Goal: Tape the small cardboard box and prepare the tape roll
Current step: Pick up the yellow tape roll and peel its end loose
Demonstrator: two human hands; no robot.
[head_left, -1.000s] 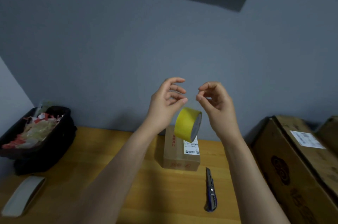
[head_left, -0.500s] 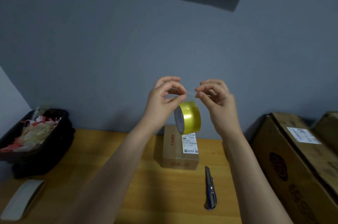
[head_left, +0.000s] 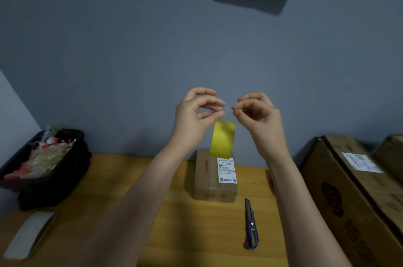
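Observation:
A yellow tape roll [head_left: 223, 139] hangs in the air above the small cardboard box [head_left: 214, 176], edge-on to me. It dangles from a clear strip of tape pinched at its top corners by both hands. My left hand [head_left: 196, 114] pinches the strip's left end between thumb and fingertips. My right hand [head_left: 257, 114] pinches the right end the same way. The box stands on the wooden table [head_left: 174, 234] near the wall, with a white shipping label on top.
A blue utility knife [head_left: 250, 224] lies on the table right of the box. A black bin of scraps [head_left: 43, 164] sits at the left, a pale curved piece [head_left: 28, 234] in front of it. Large cardboard boxes [head_left: 353, 190] stand at the right.
The hanging roll has spun on the strip, from showing its open side to edge-on. Both hands stayed raised and close together, fingertips pinched.

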